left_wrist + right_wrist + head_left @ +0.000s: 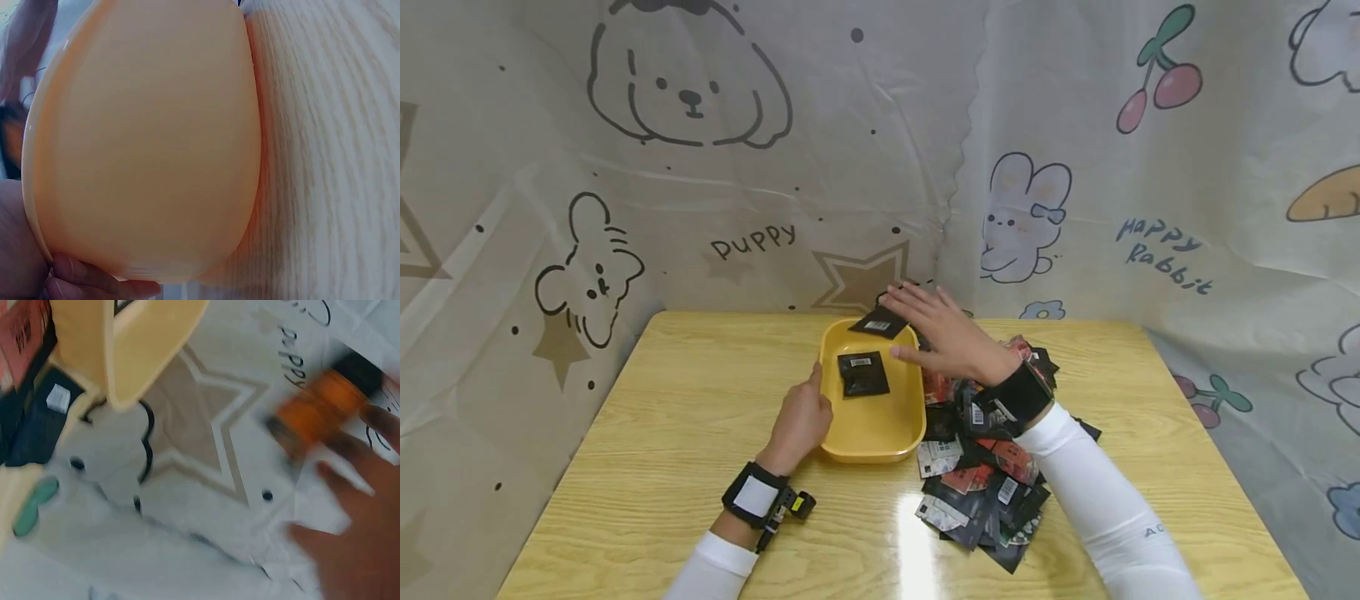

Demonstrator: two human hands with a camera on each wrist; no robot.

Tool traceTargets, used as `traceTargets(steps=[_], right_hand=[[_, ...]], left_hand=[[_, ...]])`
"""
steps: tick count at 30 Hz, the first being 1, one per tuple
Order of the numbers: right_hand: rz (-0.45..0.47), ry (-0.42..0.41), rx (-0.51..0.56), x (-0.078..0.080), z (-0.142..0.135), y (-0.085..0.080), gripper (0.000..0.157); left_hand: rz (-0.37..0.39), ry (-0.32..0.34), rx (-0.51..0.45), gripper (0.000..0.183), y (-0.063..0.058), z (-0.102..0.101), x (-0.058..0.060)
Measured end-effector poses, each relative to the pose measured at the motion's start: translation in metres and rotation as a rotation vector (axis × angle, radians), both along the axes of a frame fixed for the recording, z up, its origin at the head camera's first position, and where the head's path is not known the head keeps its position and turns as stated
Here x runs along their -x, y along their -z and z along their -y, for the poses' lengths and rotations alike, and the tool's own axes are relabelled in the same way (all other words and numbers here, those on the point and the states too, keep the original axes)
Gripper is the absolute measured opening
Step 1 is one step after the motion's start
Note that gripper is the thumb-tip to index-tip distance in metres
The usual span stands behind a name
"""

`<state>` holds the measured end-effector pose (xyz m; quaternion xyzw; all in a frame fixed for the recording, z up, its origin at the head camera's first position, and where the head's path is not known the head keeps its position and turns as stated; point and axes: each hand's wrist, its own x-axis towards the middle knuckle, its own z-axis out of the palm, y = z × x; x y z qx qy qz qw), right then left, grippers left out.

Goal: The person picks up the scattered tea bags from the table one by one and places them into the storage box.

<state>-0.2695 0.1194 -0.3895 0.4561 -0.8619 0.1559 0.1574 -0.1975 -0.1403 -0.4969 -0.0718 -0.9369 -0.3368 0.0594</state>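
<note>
A shallow yellow plastic tray [874, 429] stands on the table, with a small black packet [863, 375] lying inside. My left hand [797, 421] holds the tray's left side; in the left wrist view its fingers [94, 284] curl against the tray wall [150, 144]. Over the tray's far end, my right hand [951, 333] has straight, spread fingers. Another black packet [878, 323] is by its fingertips, tilted above the rim; its orange face [322, 409] looks blurred in the right wrist view. The thumb stands apart from this packet.
A loose heap of black, red and white packets [977, 492] lies right of the tray, partly under my right forearm. The wooden table [700, 400] ends at a printed cloth [737, 192] behind it.
</note>
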Motion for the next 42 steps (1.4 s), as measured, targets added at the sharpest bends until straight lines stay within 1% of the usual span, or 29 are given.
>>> traceTargets(steps=[1,2,4,6,8,11,15,18,19,22,24,25,26,29,33,37,39,42], right_hand=[[0.083,0.012,-0.04,-0.002,-0.002,0.003,0.064],[0.139,0.032,-0.07,-0.004,-0.006,0.006,0.069],[0.206,0.077,-0.087,-0.006,-0.017,0.01,0.071],[0.225,0.123,-0.082,-0.008,-0.034,0.011,0.071],[0.225,0.165,-0.089,-0.01,-0.053,0.013,0.071],[0.234,0.226,-0.102,-0.017,-0.086,0.017,0.073],[0.239,0.301,-0.123,-0.032,-0.126,0.026,0.078],[0.234,0.327,-0.151,-0.051,-0.146,0.037,0.082],[0.235,0.329,-0.16,-0.059,-0.148,0.042,0.082],[0.228,0.277,-0.194,-0.081,-0.144,0.061,0.082],[0.228,0.237,-0.209,-0.09,-0.136,0.075,0.082],[0.232,0.219,-0.211,-0.092,-0.132,0.081,0.081],[0.231,0.206,-0.217,-0.093,-0.129,0.087,0.08],[0.231,0.196,-0.226,-0.091,-0.122,0.102,0.078],[0.203,0.177,-0.26,-0.088,-0.119,0.117,0.069],[0.165,0.163,-0.267,-0.086,-0.118,0.122,0.059],[0.164,0.169,-0.266,-0.085,-0.116,0.121,0.059],[0.184,0.187,-0.274,-0.084,-0.113,0.12,0.065]], left_hand=[[-0.01,0.0,0.005,0.056,0.001,-0.001,0.0],[-0.017,0.002,0.007,0.056,0.001,-0.001,0.0],[-0.029,0.007,0.011,0.056,0.002,-0.002,0.0],[-0.033,0.012,0.011,0.056,0.003,-0.002,0.0],[-0.04,0.013,0.011,0.057,0.003,-0.001,0.001],[-0.033,0.01,0.009,0.056,0.003,0.0,0.002],[-0.019,0.004,0.007,0.056,0.002,0.0,0.003],[-0.013,0.008,0.011,0.057,0.002,-0.001,0.002],[-0.012,0.011,0.009,0.057,0.003,-0.001,0.002],[-0.035,0.016,0.023,0.057,0.004,-0.002,0.001],[-0.05,0.012,0.023,0.057,0.003,-0.002,0.001],[-0.053,0.012,0.021,0.056,0.003,-0.002,0.001],[-0.056,0.009,0.021,0.056,0.003,-0.002,0.001],[-0.029,0.003,0.005,0.056,0.004,-0.002,0.0],[0.001,0.003,0.004,0.056,0.008,-0.002,-0.001],[-0.001,-0.002,-0.002,0.057,0.007,-0.002,-0.001],[-0.003,-0.005,-0.005,0.057,0.006,-0.001,0.0],[-0.002,-0.003,0.0,0.057,0.004,-0.001,0.002]])
